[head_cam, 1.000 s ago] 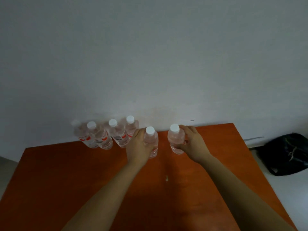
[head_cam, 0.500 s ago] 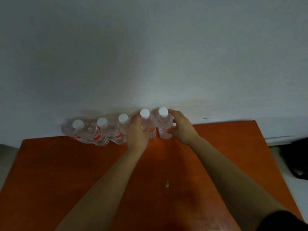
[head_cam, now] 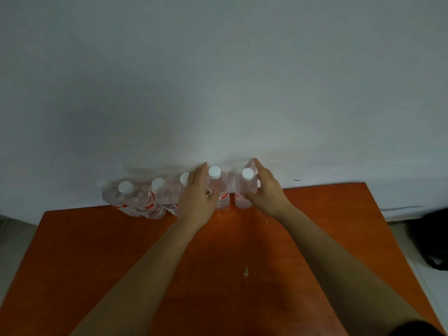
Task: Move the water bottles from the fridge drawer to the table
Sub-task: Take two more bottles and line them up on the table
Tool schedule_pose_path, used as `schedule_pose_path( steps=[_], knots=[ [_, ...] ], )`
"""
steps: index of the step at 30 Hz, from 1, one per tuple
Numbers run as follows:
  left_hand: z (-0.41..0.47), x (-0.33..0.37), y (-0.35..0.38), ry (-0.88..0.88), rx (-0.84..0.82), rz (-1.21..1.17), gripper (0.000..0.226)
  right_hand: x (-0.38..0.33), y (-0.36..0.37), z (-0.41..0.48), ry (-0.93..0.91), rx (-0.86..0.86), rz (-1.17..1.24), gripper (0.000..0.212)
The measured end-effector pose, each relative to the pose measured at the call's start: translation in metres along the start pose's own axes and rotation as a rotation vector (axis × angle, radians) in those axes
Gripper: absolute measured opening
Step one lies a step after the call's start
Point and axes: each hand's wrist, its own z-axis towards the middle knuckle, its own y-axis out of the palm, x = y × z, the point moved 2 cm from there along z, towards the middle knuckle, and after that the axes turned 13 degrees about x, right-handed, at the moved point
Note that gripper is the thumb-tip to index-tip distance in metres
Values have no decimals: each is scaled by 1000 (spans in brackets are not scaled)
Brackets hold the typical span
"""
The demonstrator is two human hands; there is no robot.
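Several clear water bottles with white caps and red labels stand in a row along the back edge of the orange table (head_cam: 97,251), against the white wall. My left hand (head_cam: 197,202) is beside one bottle (head_cam: 221,190), fingers straightened on its left side and thumb resting on its front. My right hand (head_cam: 265,192) is next to the rightmost bottle (head_cam: 243,187), fingers stretched out along its right side. Both of these bottles stand upright on the table. Three more bottles (head_cam: 155,197) stand to the left, one partly hidden behind my left hand.
A white wall (head_cam: 218,93) rises directly behind the table's back edge. A black bag (head_cam: 434,241) lies on the floor to the right of the table. A small pale speck (head_cam: 246,271) sits mid-table between my forearms.
Both hands carried their bottles back to the wall and set them at the right end of the row. The fingers have since straightened, loosening from the bottles.
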Motion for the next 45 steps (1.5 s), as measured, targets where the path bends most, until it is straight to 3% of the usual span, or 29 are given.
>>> schedule_pose_path(
  steps=[4, 7, 11, 15, 20, 25, 30, 38, 45],
  knots=[
    [-9, -1, -37, 149, -34, 140, 64, -39, -29, -26, -82, 164, -104, 79],
    [-21, 1, -65, 286, 37, 287, 61, -61, -49, -62, -158, 305, -264, 72],
    [-39, 21, -82, 394, 88, 252, 61, -70, -76, -130, -162, 562, -431, 70],
    [-65, 84, -76, 509, 55, 178, 69, -57, -125, -204, -84, 709, -712, 72],
    [-127, 209, -66, 756, 19, 3, 75, -47, -228, -314, 111, 939, -868, 73],
    [-245, 326, -62, 1033, -61, -190, 76, -35, -314, -467, 313, 1144, -962, 78],
    [-416, 413, -60, 1259, -183, -331, 76, -19, -365, -658, 547, 1296, -1064, 82],
    [-699, 482, -79, 1510, -341, -494, 77, 2, -397, -945, 901, 1379, -1174, 80],
    [-849, 522, -64, 1679, -498, -520, 74, 45, -417, -1082, 1126, 1429, -1156, 88]
  ],
)
